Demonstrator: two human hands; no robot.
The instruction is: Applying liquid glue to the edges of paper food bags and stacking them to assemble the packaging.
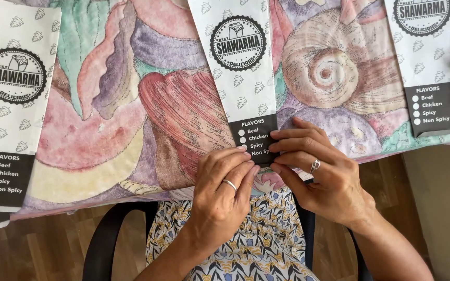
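Spread over with a shell-printed tablecloth [183, 104], with three white paper sleeves [11, 104] laid side by side. Pinched the middle sleeve [246, 78] at its dark lower end, near the table's front edge: left hand [222, 195] and right hand [321, 174] with fingertips closed on the paper, likely pressing its fold flat.
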